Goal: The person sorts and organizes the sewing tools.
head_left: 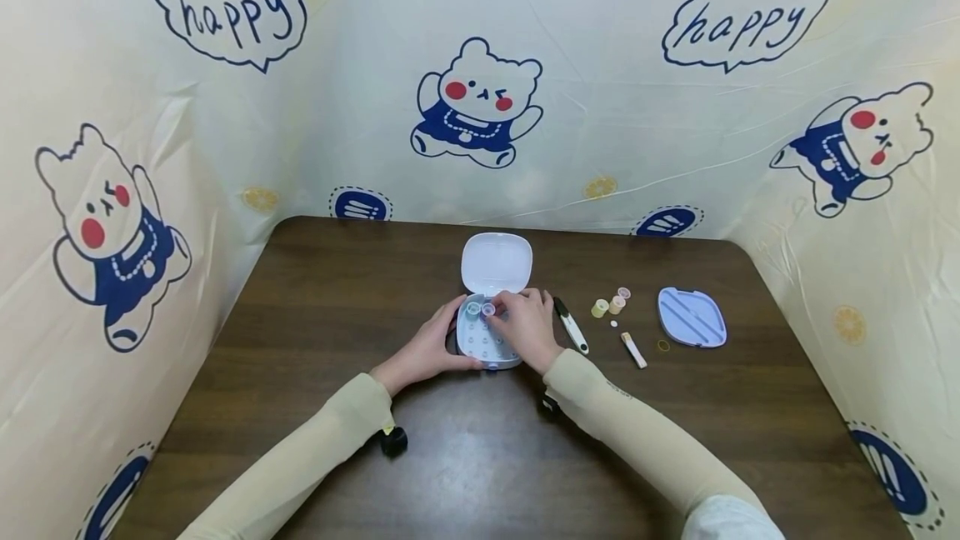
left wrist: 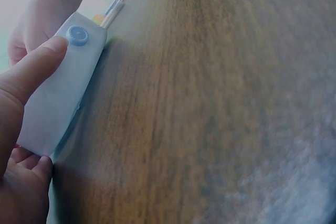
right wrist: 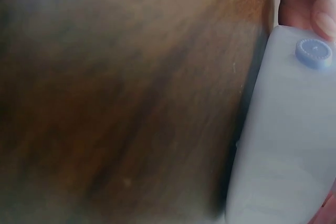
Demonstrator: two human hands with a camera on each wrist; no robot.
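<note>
In the head view a small pale blue-white case (head_left: 487, 361) stands with its white lid (head_left: 497, 263) raised at the back. Small studs dot its inner floor. My left hand (head_left: 426, 354) grips the case's left side, its thumb along the front edge near a round blue button (left wrist: 77, 35). Inside, at the back, stand a teal-rimmed little round pot (head_left: 473, 309) and a lilac-rimmed one (head_left: 488, 310). My right hand (head_left: 529, 327) reaches over the right side, thumb and fingers pinching the lilac-rimmed pot. The right wrist view shows mostly the case's outer wall (right wrist: 283, 145).
Right of the case lie a black-and-white pen-like tool (head_left: 572, 327), several small yellow and pink-rimmed pots (head_left: 599, 308), a tiny white piece (head_left: 613, 324), a short white stick (head_left: 633, 351), a thin ring (head_left: 663, 346) and a blue compartment tray (head_left: 692, 317). Printed cloth surrounds the wooden table (head_left: 337, 298).
</note>
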